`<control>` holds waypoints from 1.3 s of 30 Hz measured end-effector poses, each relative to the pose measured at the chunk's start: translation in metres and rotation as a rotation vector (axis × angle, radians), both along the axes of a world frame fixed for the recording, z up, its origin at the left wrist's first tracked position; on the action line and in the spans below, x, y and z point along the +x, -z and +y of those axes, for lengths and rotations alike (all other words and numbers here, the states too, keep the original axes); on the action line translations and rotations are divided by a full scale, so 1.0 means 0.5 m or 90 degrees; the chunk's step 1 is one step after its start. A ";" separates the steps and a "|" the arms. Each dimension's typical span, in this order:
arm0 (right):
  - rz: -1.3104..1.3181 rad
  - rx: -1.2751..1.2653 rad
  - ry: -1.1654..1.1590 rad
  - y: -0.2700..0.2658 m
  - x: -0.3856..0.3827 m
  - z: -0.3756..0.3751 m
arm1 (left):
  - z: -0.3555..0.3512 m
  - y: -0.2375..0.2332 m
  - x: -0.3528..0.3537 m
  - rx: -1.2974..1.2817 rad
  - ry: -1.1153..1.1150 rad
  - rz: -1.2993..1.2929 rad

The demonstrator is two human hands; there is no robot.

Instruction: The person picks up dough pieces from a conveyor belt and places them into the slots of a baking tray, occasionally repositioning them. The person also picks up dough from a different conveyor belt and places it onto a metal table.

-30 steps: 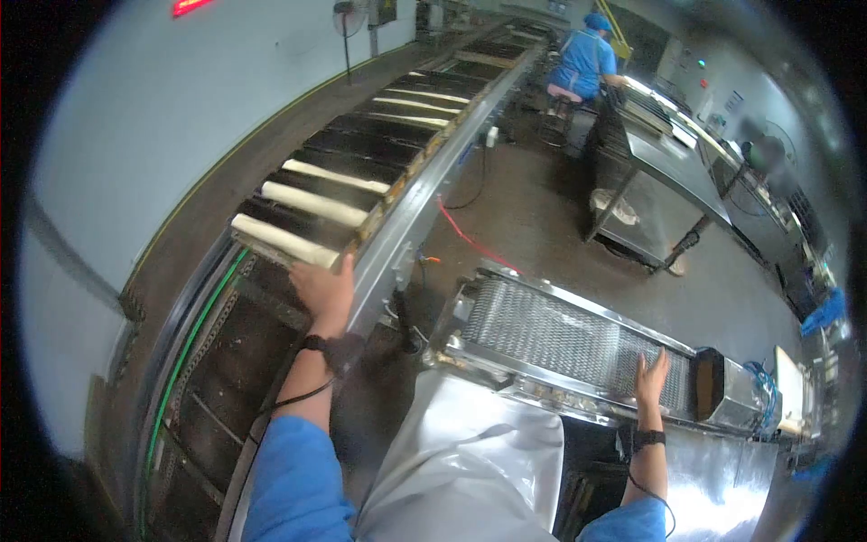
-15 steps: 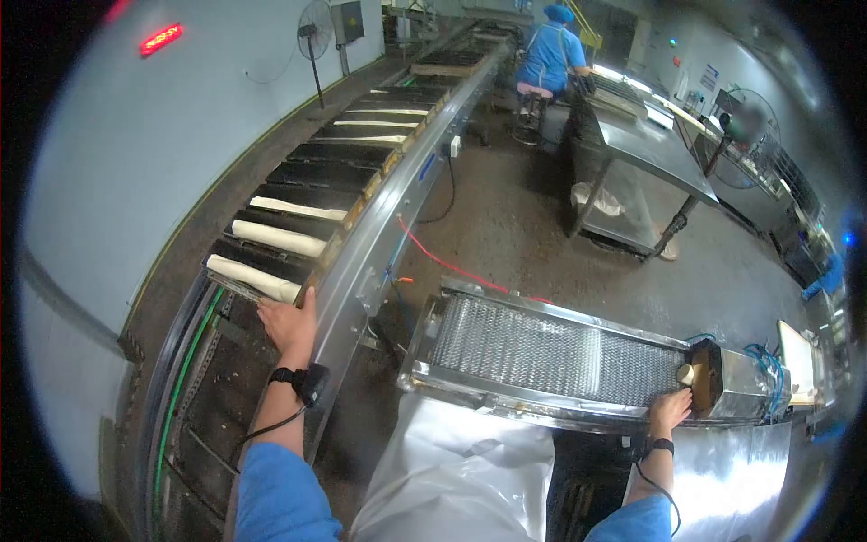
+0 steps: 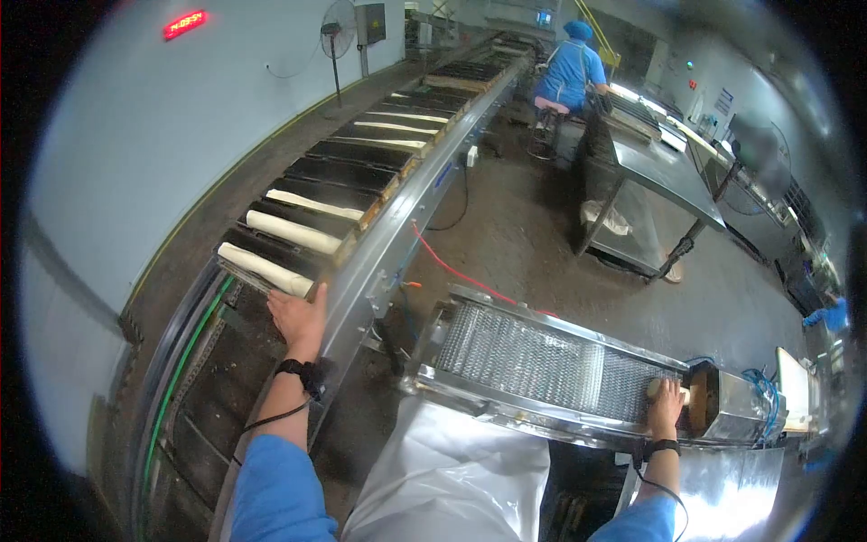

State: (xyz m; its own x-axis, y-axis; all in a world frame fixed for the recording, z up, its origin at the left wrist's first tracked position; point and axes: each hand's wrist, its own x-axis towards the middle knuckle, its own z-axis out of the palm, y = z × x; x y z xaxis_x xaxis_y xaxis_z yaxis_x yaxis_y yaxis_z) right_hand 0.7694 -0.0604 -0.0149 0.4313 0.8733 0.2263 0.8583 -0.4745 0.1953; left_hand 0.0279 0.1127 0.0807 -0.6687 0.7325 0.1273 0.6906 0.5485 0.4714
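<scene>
My left hand (image 3: pixel 298 318) rests with fingers stretched out at the near end of a dark baking tin (image 3: pixel 312 265). A long pale dough roll (image 3: pixel 262 267) lies in that tin, and a second dough roll (image 3: pixel 293 232) lies in the one behind. Over on the right, my right hand (image 3: pixel 666 406) has its fingers round a short piece of dough (image 3: pixel 685 396) at the end of a metal mesh belt (image 3: pixel 524 350). Its fingers partly hide the dough. Close beside it is the brown opening of a steel housing (image 3: pixel 736 404).
The tin conveyor's steel side rail (image 3: pixel 388 237) runs away from me. A co-worker in blue (image 3: pixel 569 77) sits far back beside a steel table (image 3: pixel 664 158). A red hose (image 3: pixel 456 269) crosses the floor, and a fan (image 3: pixel 337 32) stands by the wall.
My right hand has moved forward and its fingers have come over the short dough piece. My left hand stays at the near tin. The whole view has shifted slightly.
</scene>
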 end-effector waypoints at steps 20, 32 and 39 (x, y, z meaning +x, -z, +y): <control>0.733 0.407 -0.233 -0.479 -0.291 0.299 | -0.011 0.009 -0.009 0.085 0.008 0.004; 1.240 0.303 -0.755 -0.677 -0.715 0.364 | -0.003 0.050 -0.027 0.104 0.042 0.084; 0.741 0.264 -0.325 -0.207 -0.317 0.200 | -0.008 0.050 -0.029 0.175 0.048 0.091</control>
